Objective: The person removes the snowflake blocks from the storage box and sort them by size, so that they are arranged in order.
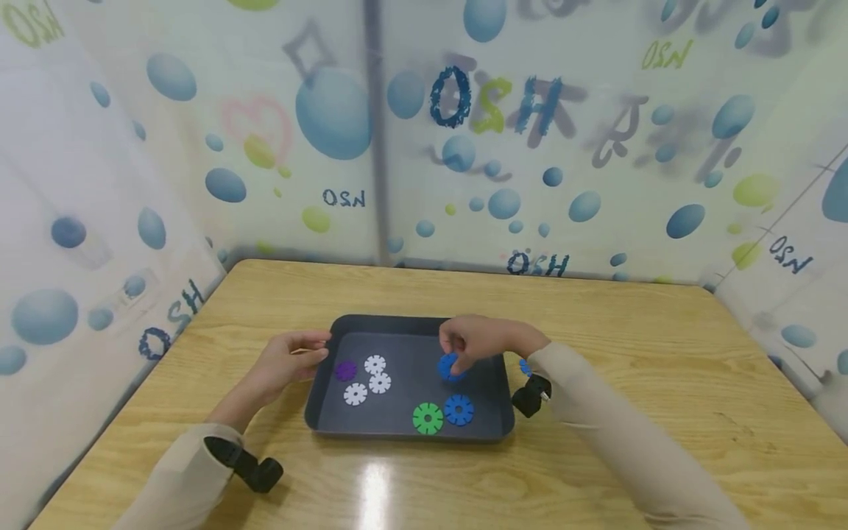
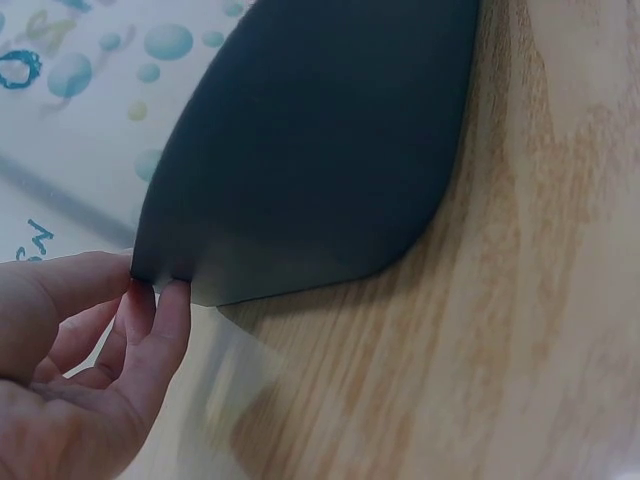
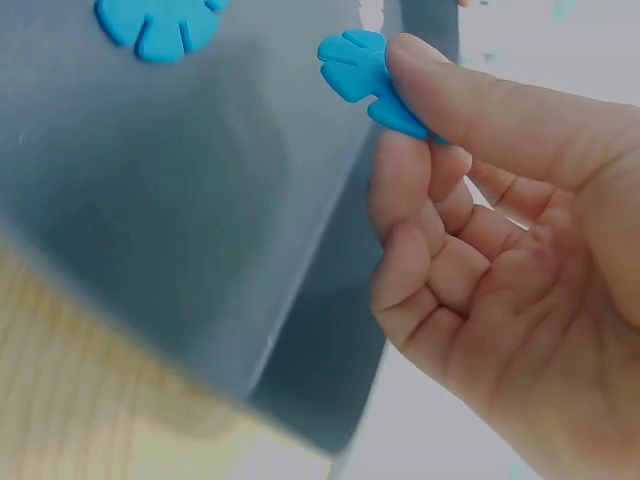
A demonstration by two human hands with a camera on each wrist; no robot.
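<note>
My right hand [image 1: 473, 340] is over the right part of a dark grey tray [image 1: 411, 353]. Thumb and fingers pinch the edge of a notched blue plastic disc [image 3: 355, 68], a flower-like piece. My left hand [image 1: 285, 362] is at the tray's left side, its fingertips touching the rim in the left wrist view. Inside the tray, toward the front, a green notched disc [image 1: 428, 418] lies beside another blue disc [image 1: 458, 410]. Three white notched discs [image 1: 380, 383] and a purple one [image 1: 346, 370] lie in the left half.
The tray stands on a light wooden table [image 1: 596, 316]. A small blue piece [image 1: 524, 366] shows right of the tray, partly hidden by the right wrist's black camera [image 1: 530, 397]. A patterned curtain [image 1: 503, 147] hangs behind the table.
</note>
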